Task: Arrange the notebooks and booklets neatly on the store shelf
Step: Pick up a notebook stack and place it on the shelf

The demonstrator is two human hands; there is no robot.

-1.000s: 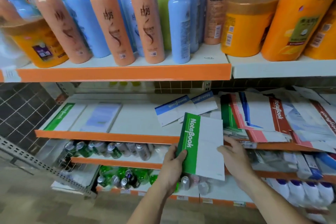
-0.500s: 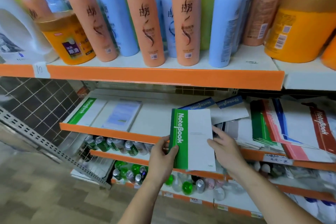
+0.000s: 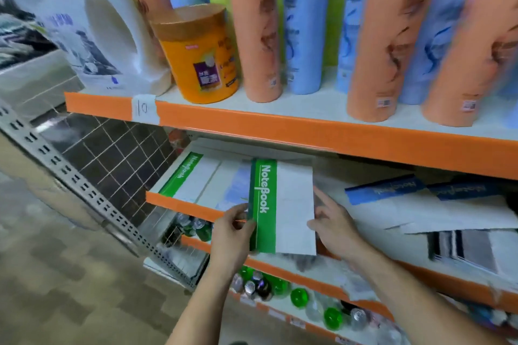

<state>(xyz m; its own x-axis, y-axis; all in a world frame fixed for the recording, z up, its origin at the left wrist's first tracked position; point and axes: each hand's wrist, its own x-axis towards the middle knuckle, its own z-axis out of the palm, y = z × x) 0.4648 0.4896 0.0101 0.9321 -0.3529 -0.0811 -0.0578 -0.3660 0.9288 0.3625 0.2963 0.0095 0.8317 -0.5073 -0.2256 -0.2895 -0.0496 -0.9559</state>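
A green-and-white notebook (image 3: 283,206) is held upright in front of the middle shelf (image 3: 179,204). My left hand (image 3: 234,228) grips its green spine edge. My right hand (image 3: 333,221) touches its right edge with straight fingers. On the shelf's left end lie another green-spined notebook (image 3: 186,173) and a pale blue booklet (image 3: 238,185) beside it. Blue-banded notebooks (image 3: 392,190) lie askew in a loose pile to the right.
The upper shelf (image 3: 280,126) carries peach and blue bottles (image 3: 255,28), an orange jar (image 3: 201,53) and a white jug (image 3: 92,22). Green bottles and cans (image 3: 297,297) fill the lower shelves. A grey slotted upright (image 3: 70,176) stands left.
Both hands have carried the green notebook left along the shelf, toward the green notebook and blue booklet at its left end. The view has swung left too.
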